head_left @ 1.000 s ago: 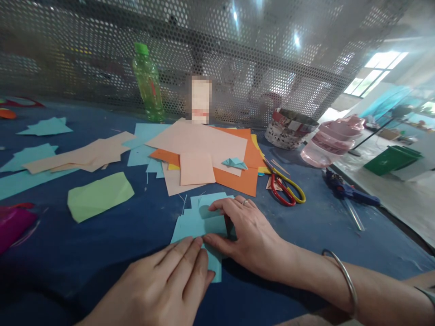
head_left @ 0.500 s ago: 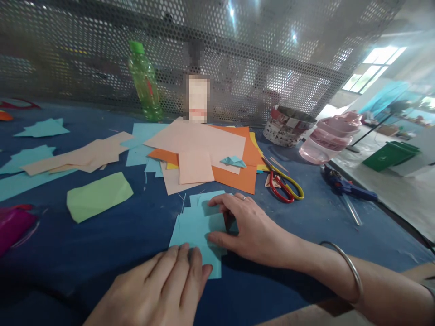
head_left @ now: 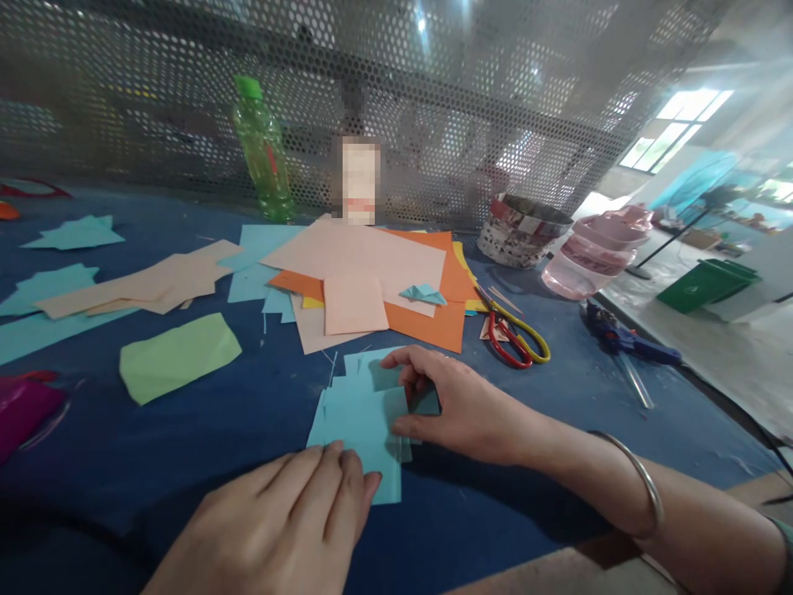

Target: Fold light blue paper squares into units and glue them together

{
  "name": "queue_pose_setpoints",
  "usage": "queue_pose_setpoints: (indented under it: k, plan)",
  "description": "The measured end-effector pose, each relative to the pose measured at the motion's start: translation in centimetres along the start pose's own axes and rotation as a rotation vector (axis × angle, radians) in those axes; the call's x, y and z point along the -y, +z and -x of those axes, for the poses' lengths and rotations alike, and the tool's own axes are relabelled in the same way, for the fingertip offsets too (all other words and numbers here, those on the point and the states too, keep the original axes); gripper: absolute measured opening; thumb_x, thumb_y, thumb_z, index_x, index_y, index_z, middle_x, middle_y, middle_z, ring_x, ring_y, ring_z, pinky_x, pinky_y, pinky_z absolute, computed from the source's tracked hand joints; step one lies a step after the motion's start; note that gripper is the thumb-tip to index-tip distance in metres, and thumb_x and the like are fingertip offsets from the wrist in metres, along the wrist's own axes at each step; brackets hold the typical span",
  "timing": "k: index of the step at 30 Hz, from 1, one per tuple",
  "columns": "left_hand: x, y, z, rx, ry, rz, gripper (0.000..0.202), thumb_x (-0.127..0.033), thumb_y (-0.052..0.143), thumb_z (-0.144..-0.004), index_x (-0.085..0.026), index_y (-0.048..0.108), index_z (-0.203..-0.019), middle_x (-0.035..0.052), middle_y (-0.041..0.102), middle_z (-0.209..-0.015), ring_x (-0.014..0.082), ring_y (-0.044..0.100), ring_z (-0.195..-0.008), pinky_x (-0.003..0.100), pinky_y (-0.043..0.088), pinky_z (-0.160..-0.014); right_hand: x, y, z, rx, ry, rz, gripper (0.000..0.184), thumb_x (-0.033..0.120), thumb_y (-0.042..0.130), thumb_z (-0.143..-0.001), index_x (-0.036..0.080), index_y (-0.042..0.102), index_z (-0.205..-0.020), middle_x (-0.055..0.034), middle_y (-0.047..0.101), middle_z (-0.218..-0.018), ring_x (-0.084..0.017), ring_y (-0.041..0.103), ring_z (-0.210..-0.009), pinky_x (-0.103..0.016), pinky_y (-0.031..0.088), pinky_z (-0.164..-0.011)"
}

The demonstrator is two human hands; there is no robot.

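Note:
A loose stack of light blue paper sheets (head_left: 363, 413) lies in front of me on the table. Across its lower left edge rests my left hand (head_left: 291, 512), palm down, fingers laid flat on the paper and the thumb reaching over the sheet. My right hand (head_left: 443, 397) is at the stack's right edge, thumb and fingers apart. Its thumb tip touches the top sheet's edge, while the index finger arches over the sheets behind; the other fingers are curled and partly hidden. The top sheet's upper right corner looks slightly raised.
Behind the stack lie pink and orange sheets (head_left: 427, 326) with a small folded blue piece (head_left: 423, 293). Scissors (head_left: 517, 339), a glue gun (head_left: 629, 339), a pink water bottle (head_left: 595, 252) and a newspaper-covered pot (head_left: 517, 235) stand right. Left are green paper (head_left: 179, 357) and a green bottle (head_left: 265, 157).
My right hand has shifted slightly right, its thumb sliding from on top of the blue sheet to the edge. My left hand stays nearly in place.

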State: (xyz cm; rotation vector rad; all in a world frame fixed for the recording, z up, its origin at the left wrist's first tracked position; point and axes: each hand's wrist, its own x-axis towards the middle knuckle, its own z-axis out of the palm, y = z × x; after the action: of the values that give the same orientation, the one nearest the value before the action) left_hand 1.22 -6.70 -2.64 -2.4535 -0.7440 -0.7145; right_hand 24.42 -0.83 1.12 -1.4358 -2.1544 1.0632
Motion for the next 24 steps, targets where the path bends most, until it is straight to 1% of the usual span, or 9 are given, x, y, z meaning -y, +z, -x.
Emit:
queue_pose_setpoints:
  k: [2,5,7,11,14,17,19,21,24]
  plan:
    - [0.0,0.1,0.0,-0.018,-0.005,0.012,0.032,-0.007,0.045,-0.103,-0.013,0.073,-0.088,0.0119,0.079,-0.085,0.0271,0.074,-0.073,0.042,0.059,-0.064,-0.3,-0.4,0.0,0.031,-0.009,-0.028,0.060,0.013,0.081,-0.080,0.015,0.058,-0.135,-0.0019,0.064,-0.101,-0.018,0.061,-0.096,-0.034,0.048,-0.089]
    - [0.0,0.6,0.2,-0.112,-0.005,0.034,0.037,-0.009,0.041,-0.105,-0.013,0.072,-0.086,0.0112,0.078,-0.084,0.0270,0.073,-0.074,0.043,0.056,-0.065,-0.5,-0.7,-0.1,0.069,-0.030,-0.038,0.060,0.009,0.079,-0.081,0.016,0.057,-0.136,-0.0027,0.066,-0.104,-0.018,0.061,-0.099,-0.033,0.049,-0.090]
    - [0.1,0.9,0.4,-0.126,-0.006,0.042,0.039,-0.011,0.039,-0.107,-0.014,0.072,-0.085,0.0106,0.077,-0.084,0.0267,0.073,-0.074,0.043,0.055,-0.066,-0.6,-0.9,-0.2,0.080,-0.049,-0.036,0.060,0.008,0.077,-0.081,0.016,0.056,-0.137,-0.0034,0.066,-0.106,-0.019,0.062,-0.100,-0.034,0.049,-0.091]
    - [0.2,0.8,0.2,-0.093,-0.012,0.048,0.042,-0.013,0.036,-0.109,-0.014,0.072,-0.087,0.0080,0.075,-0.081,0.0248,0.069,-0.070,0.042,0.050,-0.064,-0.8,-0.9,-0.2,0.089,-0.070,-0.024,0.060,0.008,0.076,-0.082,0.017,0.056,-0.138,-0.0043,0.067,-0.108,-0.019,0.062,-0.100,-0.035,0.050,-0.092]
    - [0.5,0.4,-0.3,-0.093,-0.013,0.065,0.039,-0.012,0.040,-0.108,-0.015,0.071,-0.086,0.0059,0.073,-0.078,0.0234,0.067,-0.068,0.041,0.046,-0.061,-0.8,-0.8,-0.2,0.086,-0.073,-0.023,0.060,0.007,0.076,-0.081,0.016,0.056,-0.138,-0.0047,0.066,-0.108,-0.019,0.061,-0.100,-0.036,0.049,-0.093]
    - [0.8,0.2,-1.1,0.006,-0.010,0.066,0.032,-0.015,0.043,-0.109,-0.012,0.074,-0.102,0.0049,0.074,-0.083,0.0224,0.067,-0.071,0.040,0.046,-0.064,-0.8,-0.9,-0.2,0.079,-0.077,-0.026,0.060,0.007,0.076,-0.081,0.015,0.057,-0.137,-0.0046,0.067,-0.107,-0.019,0.061,-0.100,-0.037,0.049,-0.093]
    - [0.9,0.2,-1.6,0.064,-0.019,0.066,0.036,-0.018,0.037,-0.112,-0.011,0.073,-0.114,0.0041,0.074,-0.082,0.0219,0.066,-0.071,0.040,0.045,-0.064,-0.9,-0.9,-0.2,0.076,-0.082,-0.025,0.061,0.007,0.076,-0.080,0.015,0.057,-0.137,-0.0046,0.067,-0.107,-0.019,0.061,-0.100,-0.037,0.049,-0.094]
    - [0.9,0.3,-1.8,0.070,-0.032,0.071,0.040,-0.019,0.034,-0.113,-0.010,0.073,-0.115,0.0040,0.073,-0.081,0.0218,0.065,-0.071,0.040,0.044,-0.064,-0.9,-0.9,-0.1,0.073,-0.092,-0.022,0.061,0.007,0.075,-0.079,0.015,0.057,-0.137,-0.0048,0.067,-0.108,-0.019,0.062,-0.100,-0.037,0.050,-0.093]
    - [0.9,0.4,-1.6,0.062,-0.035,0.077,0.035,-0.019,0.039,-0.112,-0.008,0.072,-0.113,0.0057,0.072,-0.086,0.0220,0.064,-0.075,0.039,0.044,-0.065,-0.7,-0.5,0.0,0.041,-0.113,-0.003,0.059,0.010,0.074,-0.081,0.015,0.058,-0.137,-0.0046,0.067,-0.105,-0.019,0.063,-0.096,-0.036,0.051,-0.091]
